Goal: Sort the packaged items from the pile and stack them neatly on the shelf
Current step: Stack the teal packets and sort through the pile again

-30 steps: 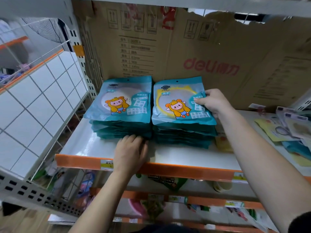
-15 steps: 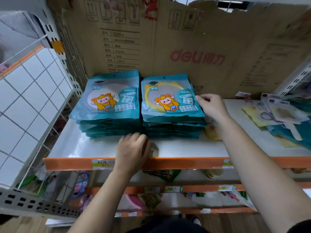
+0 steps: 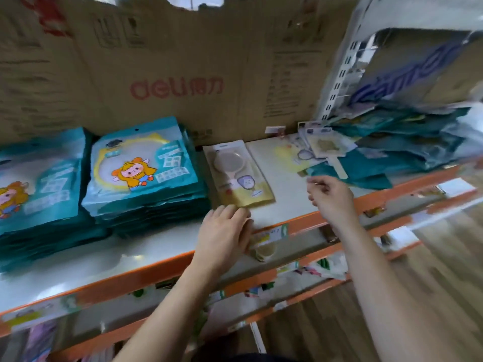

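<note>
Two neat stacks of teal packets stand on the white shelf (image 3: pixel 282 205): a left stack (image 3: pixel 39 184) and a right stack (image 3: pixel 146 173) with a cartoon figure on top. A yellow packet (image 3: pixel 239 176) with a round mirror inside lies flat just right of them. My left hand (image 3: pixel 226 231) rests on the shelf with its fingertips touching that packet's near edge. My right hand (image 3: pixel 330 197) hovers above the shelf front with loosely curled fingers, holding nothing. A loose pile of teal and pale packets (image 3: pixel 386 150) lies at the right.
A brown cardboard sheet (image 3: pixel 183 74) backs the shelf. A perforated white upright (image 3: pixel 337 74) stands at the right behind the pile. The shelf has an orange front rail (image 3: pixel 146 273); lower shelves with goods sit beneath. Wooden floor shows at the lower right.
The view has swung right. My right hand left the right teal stack and moved toward the pile. My left hand shifted right from in front of the stacks to the yellow packet's edge.
</note>
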The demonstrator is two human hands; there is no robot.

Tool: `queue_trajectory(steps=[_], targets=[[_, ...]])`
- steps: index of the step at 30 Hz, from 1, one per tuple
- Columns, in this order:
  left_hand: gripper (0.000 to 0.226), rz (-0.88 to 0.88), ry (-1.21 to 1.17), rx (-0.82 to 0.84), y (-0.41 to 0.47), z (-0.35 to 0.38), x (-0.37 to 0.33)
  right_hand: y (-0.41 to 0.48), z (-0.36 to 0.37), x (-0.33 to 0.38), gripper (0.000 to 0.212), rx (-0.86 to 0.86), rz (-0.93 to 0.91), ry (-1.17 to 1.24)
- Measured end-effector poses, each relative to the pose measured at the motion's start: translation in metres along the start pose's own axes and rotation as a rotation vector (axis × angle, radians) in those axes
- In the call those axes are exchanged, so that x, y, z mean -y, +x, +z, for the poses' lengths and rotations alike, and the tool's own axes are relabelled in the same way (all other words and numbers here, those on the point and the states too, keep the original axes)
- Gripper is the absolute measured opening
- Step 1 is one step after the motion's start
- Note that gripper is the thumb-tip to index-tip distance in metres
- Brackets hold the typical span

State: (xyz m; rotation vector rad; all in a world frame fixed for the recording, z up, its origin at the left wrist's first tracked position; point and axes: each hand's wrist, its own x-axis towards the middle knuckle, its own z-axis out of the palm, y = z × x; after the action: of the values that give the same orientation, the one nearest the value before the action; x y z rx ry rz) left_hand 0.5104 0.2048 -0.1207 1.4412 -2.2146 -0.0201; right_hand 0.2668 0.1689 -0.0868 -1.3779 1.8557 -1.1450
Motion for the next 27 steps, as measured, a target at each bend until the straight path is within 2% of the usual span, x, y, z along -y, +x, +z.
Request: queue_trajectory(steps=[4,7,15,18,21,24,27], targets=[[0.029,0.073,-0.034,0.006,0.038,0.034,-0.064,0.001,-0.063,-0.039,0.009,-0.026,-0.001,-0.042],[0.021,0.131,-0.044,0.013,0.068,0.065,-0.129,0.009,-0.129,-0.071,0.009,-0.062,-0.005,-0.081],[0.013,0.170,-0.153,0.019,0.126,0.131,-0.296,0.025,-0.280,-0.146,0.011,-0.126,0.034,-0.149],[0.021,0.175,-0.167,0.057,0.146,0.149,-0.327,0.038,-0.311,-0.169,0.010,-0.142,0.068,-0.097],[0.018,0.182,-0.173,0.050,0.167,0.160,-0.348,0.055,-0.330,-0.185,0.013,-0.159,0.090,-0.062],[0.017,0.200,-0.185,0.004,0.198,0.167,-0.359,0.074,-0.345,-0.193,0.013,-0.165,0.076,-0.035],[0.027,0.204,-0.188,-0.088,0.238,0.177,-0.366,0.103,-0.360,-0.201,0.015,-0.153,0.066,-0.032]])
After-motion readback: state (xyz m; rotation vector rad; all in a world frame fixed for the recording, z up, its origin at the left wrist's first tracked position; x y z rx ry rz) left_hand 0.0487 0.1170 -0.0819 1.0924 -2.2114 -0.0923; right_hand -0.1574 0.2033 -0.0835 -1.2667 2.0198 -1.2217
